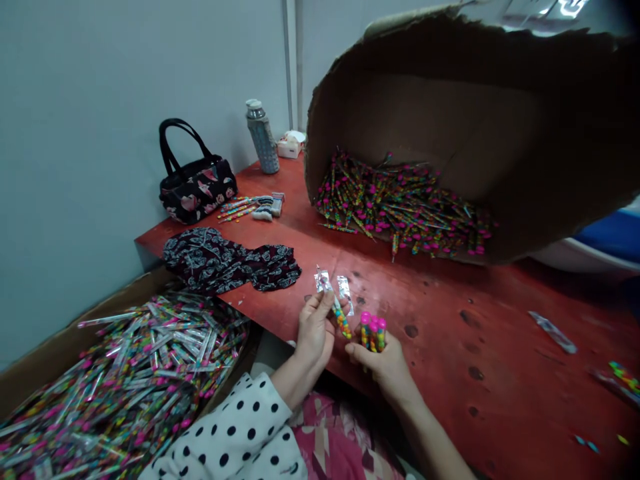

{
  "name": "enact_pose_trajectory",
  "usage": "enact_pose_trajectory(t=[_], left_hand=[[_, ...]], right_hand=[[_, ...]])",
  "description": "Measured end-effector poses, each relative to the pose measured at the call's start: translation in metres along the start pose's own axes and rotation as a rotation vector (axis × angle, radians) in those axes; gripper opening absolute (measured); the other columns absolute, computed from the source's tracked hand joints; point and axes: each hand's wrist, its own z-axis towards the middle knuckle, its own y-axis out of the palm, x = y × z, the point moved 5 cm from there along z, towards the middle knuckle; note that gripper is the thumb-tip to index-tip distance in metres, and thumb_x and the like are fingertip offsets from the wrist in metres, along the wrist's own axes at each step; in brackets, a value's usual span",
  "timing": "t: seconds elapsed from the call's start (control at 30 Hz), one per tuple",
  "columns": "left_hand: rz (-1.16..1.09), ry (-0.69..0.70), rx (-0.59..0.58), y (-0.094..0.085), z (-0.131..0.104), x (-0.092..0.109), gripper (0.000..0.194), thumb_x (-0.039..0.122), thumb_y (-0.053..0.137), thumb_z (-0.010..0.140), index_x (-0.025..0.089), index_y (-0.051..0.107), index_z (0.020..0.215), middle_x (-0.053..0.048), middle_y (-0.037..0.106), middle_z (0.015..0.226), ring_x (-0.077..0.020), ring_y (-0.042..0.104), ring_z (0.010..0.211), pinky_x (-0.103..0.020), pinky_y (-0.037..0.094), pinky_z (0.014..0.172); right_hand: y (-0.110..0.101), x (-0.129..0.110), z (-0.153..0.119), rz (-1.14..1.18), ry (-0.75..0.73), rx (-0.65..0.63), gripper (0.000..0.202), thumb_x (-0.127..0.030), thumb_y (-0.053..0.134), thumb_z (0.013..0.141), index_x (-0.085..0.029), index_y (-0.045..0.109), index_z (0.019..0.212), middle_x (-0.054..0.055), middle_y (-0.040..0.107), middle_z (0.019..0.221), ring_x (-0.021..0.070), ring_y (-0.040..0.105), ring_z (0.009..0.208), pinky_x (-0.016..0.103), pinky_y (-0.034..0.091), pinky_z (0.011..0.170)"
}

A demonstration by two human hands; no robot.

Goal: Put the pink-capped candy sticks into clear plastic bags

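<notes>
**One head-worn view, looking forward and down**

The head camera is the single view, set at the person's head and facing ahead and down across the worktop [320, 240]. It looks from above the lap [345, 447], which shows at the bottom edge with the polka-dot sleeve [240, 427]. The left grip [315, 330] and right grip [387, 363] lie close to the lens, just below and around the middle of the frame. The view is wide: it reaches back to the pale wall [125, 80], takes in an open carton [465, 113] that looms at upper right, and looks down into a filled box [30, 380] at lower left. The handbag [200, 190] and flask [263, 140] sit farther off, toward the wall.
</notes>
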Motion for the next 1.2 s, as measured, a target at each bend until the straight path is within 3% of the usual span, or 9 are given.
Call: enact_pose_trajectory(t=[0.13,0.47,0.57,0.7,0.8,0.87,1.03,1.1,1.2], left_hand=[[0.044,-0.038,-0.039,0.001,-0.008,-0.007,0.024,0.023,0.074,0.064,0.014,0.056,0.077,0.0,0.063,0.069,-0.0109,0.061,0.059,-0.025,0.049,0.064],[0.073,0.012,-0.022,-0.006,-0.011,0.003,0.024,0.022,0.074,0.063,0.012,0.058,0.077,0.0,0.062,0.068,-0.0099,0.059,0.059,-0.022,0.049,0.06],[0.071,0.088,0.092,-0.03,-0.02,0.039,0.027,0.031,0.075,0.062,0.014,0.058,0.074,-0.001,0.063,0.066,-0.0121,0.061,0.061,-0.023,0.05,0.059],[0.001,0.419,0.383,-0.093,-0.042,0.105,0.055,0.067,0.048,0.07,0.015,0.061,0.085,-0.007,0.067,0.083,-0.0187,0.064,0.08,-0.033,0.052,0.075],[0.143,0.457,0.488,-0.114,-0.049,0.115,0.045,0.058,0.054,0.072,0.017,0.062,0.092,-0.006,0.065,0.088,-0.0187,0.063,0.082,-0.037,0.05,0.079],[0.452,0.453,0.35,-0.097,-0.041,0.103,0.033,0.044,0.063,0.071,0.019,0.064,0.092,-0.005,0.064,0.09,-0.0189,0.061,0.084,-0.036,0.048,0.082],[1.427,0.696,-0.232,-0.009,-0.007,0.041,0.027,0.034,0.063,0.074,0.026,0.066,0.099,-0.006,0.061,0.093,-0.0214,0.054,0.091,-0.034,0.04,0.085],[1.689,0.793,-0.338,0.011,0.005,0.019,0.026,0.035,0.062,0.075,0.026,0.065,0.099,-0.007,0.059,0.093,-0.0229,0.05,0.091,-0.038,0.037,0.085],[1.901,0.867,-0.354,0.018,0.016,0.002,0.017,0.035,0.057,0.079,0.025,0.067,0.089,-0.007,0.059,0.09,-0.0235,0.047,0.09,-0.041,0.035,0.084]], right_hand=[[0.001,-0.014,0.004,-0.019,-0.071,0.049,0.027,-0.027,0.074,0.059,-0.016,0.06,0.078,-0.002,0.06,0.061,0.0126,0.051,0.055,0.024,0.039,0.054],[0.02,-0.021,0.009,-0.015,-0.075,-0.046,0.03,-0.029,0.076,0.059,-0.016,0.06,0.081,-0.002,0.06,0.066,0.0131,0.051,0.058,0.025,0.041,0.056],[0.017,-0.02,0.011,0.056,-0.061,-0.028,0.035,-0.034,0.077,0.058,-0.016,0.059,0.081,-0.002,0.059,0.065,0.0134,0.051,0.056,0.025,0.041,0.054],[-0.014,-0.028,0.011,0.032,-0.257,0.201,0.028,-0.035,0.073,0.064,-0.018,0.059,0.081,-0.001,0.058,0.071,0.0136,0.053,0.06,0.025,0.044,0.058],[-0.031,-0.031,0.008,-0.094,-0.401,0.312,0.025,-0.034,0.071,0.066,-0.019,0.057,0.079,0.001,0.057,0.072,0.0148,0.054,0.065,0.027,0.045,0.063],[-0.033,-0.027,0.007,-0.158,-0.394,0.282,0.03,-0.035,0.071,0.066,-0.019,0.057,0.088,0.002,0.059,0.075,0.016,0.055,0.068,0.028,0.046,0.065],[-0.025,-0.022,0.01,-0.305,-0.3,0.186,0.03,-0.037,0.069,0.067,-0.019,0.06,0.089,0.0,0.059,0.072,0.0141,0.052,0.064,0.026,0.043,0.064],[-0.031,-0.02,0.016,-0.236,-0.256,0.247,0.029,-0.038,0.071,0.064,-0.018,0.06,0.082,-0.001,0.058,0.068,0.0131,0.051,0.06,0.026,0.042,0.061],[-0.038,-0.016,0.029,-0.029,-0.162,0.255,0.034,-0.037,0.075,0.059,-0.017,0.058,0.08,-0.002,0.058,0.062,0.0133,0.051,0.055,0.026,0.042,0.056]])
